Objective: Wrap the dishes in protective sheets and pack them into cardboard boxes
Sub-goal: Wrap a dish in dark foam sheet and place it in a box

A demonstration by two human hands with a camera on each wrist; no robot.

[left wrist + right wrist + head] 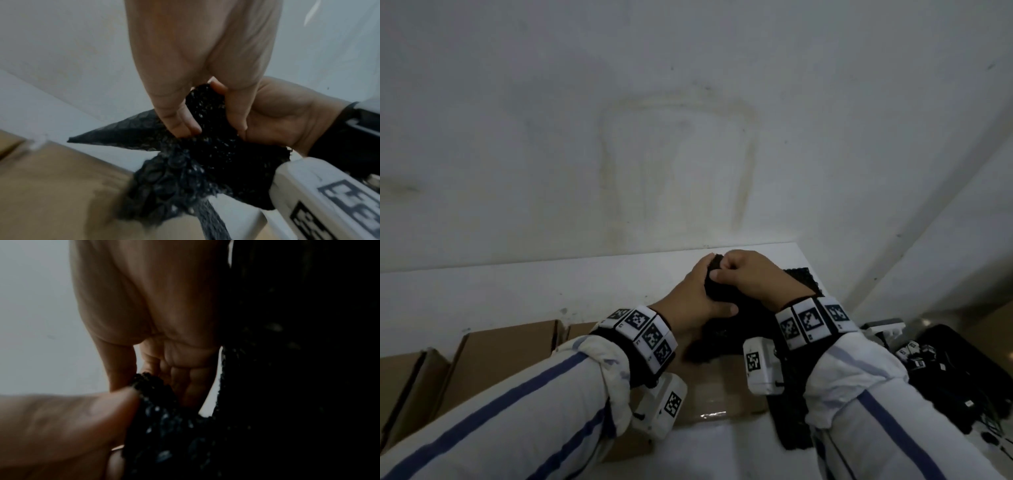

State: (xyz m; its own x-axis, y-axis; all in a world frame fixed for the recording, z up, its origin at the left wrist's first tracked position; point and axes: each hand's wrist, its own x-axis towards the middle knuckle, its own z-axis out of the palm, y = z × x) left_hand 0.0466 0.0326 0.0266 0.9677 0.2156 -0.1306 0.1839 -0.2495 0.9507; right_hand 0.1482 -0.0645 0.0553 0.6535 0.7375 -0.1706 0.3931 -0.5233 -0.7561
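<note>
White wall (688, 102) behind, stained with a faint yellowish outline. Below it, white table (517, 284), running along the wall. Brown cardboard boxes (493, 356) lined up on the near left, flaps open, partly hidden by sleeves. Striped white-and-blue sleeves (524, 404) reaching in from the bottom edge, each wrist banded with black-and-white marker blocks. Black bubble-wrap sheet (205, 154) bunched up between both hands above the table's near edge and the boxes, one pointed corner sticking out to the side, another end hanging down. Could not tell whether a dish sat inside the bundle. More black sheet (803, 277) lying flat on the table just beyond the right wrist. Left hand (695, 298) curled round the bundle's left side, fingers at its top and thumb across the front. Right hand (750, 277) clenched over the top of the same sheet, fingertips pinching the gathered edge. Dark clutter of cables and small tagged devices (928, 359) at far right.
</note>
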